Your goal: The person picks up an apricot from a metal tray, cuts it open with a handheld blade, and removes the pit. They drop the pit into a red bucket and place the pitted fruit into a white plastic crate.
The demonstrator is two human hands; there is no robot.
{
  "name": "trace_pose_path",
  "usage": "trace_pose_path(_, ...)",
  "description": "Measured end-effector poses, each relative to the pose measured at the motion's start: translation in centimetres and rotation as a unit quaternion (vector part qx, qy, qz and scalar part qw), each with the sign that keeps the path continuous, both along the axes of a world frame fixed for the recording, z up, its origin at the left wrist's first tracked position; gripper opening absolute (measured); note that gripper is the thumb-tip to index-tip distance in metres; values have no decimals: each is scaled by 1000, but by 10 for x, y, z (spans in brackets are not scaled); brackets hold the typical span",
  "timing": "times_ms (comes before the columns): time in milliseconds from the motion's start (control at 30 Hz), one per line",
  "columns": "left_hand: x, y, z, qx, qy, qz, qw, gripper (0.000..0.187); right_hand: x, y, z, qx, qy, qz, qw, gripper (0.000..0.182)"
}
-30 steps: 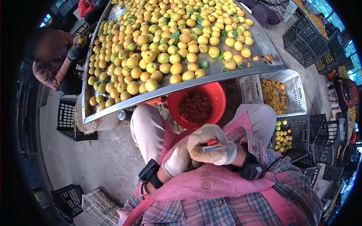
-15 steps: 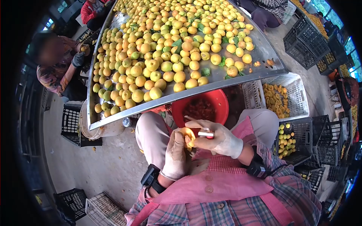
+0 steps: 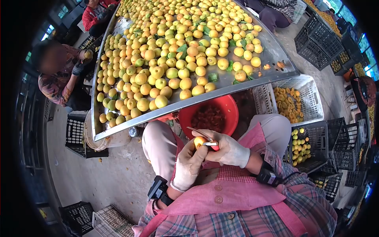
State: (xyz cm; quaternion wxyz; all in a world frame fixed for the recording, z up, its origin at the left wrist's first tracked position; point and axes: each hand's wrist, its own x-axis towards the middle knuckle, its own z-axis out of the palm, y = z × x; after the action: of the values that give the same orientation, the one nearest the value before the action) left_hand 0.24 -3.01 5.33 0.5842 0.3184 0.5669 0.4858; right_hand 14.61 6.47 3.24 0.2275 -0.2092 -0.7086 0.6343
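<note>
In the head view my gloved left hand (image 3: 188, 166) is closed around a yellow-orange apricot (image 3: 199, 142), held up between thumb and fingers. My right hand (image 3: 231, 151), also gloved, grips a small knife (image 3: 212, 144) with a red and white handle. Its thin blade slants up and to the left, over the top of the fruit. Both hands meet in front of the pink apron (image 3: 229, 195), and the fingers partly cover the fruit. Just beyond them, between the knees, stands a red basin (image 3: 233, 114) with dark reddish-brown bits inside.
A metal sorting table (image 3: 272, 75) covered with apricots lies ahead. To its right are a white crate (image 3: 314, 98) of cut apricots and a black crate (image 3: 318, 146) of whole fruit. A co-worker (image 3: 59, 83) sits at the left, near a white bucket (image 3: 90, 130).
The hands have drawn closer together. The apricot earlier showed its opened inside; now its rounded skin side faces up, with the knife across it.
</note>
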Motion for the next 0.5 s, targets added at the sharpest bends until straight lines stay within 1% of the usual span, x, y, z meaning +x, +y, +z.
trace_pose_path(33, 0, -1, -3, 0, 0, 0, 1000, 43, 0, 0, -1, -41, -6, 7, 999, 64)
trace_pose_path(67, 0, -2, -10, -1, -29, -2, 1000, 42, 0, 0, -1, -82, -13, 14, 996, 64)
trace_pose_path(100, 0, -3, -13, -2, -57, -3, 998, 40, 0, 0, -3, -82, -13, 14, 996, 64)
trace_pose_path(200, 0, -4, -10, -19, -72, 3, 997, 38, 0, 0, -5, -86, -5, 12, 996, 66)
trace_pose_path(267, 3, -4, -13, -9, -57, 18, 998, 38, 0, -2, -6, -44, -16, 4, 999, 64)
trace_pose_path(300, 4, -4, -14, 0, -42, 34, 999, 38, 0, -2, -5, -43, -16, 5, 999, 64)
trace_pose_path(367, 1, -4, -11, -16, -33, 25, 999, 38, 0, -2, -2, 16, -13, 2, 1000, 59)
trace_pose_path(400, 1, -3, -10, -32, -24, 16, 999, 38, 0, -2, -2, 15, -13, 1, 1000, 59)
trace_pose_path(433, 1, -3, -12, -32, -24, 15, 999, 38, -1, -3, -2, -5, -19, -5, 1000, 53)
trace_pose_path(467, 1, -4, -16, -12, -5, 17, 1000, 36, -1, -4, -2, -26, -24, -10, 999, 47)
trace_pose_path(500, 1, -4, -18, 9, 14, 20, 1000, 35, -2, -5, -1, -27, -24, -11, 999, 47)
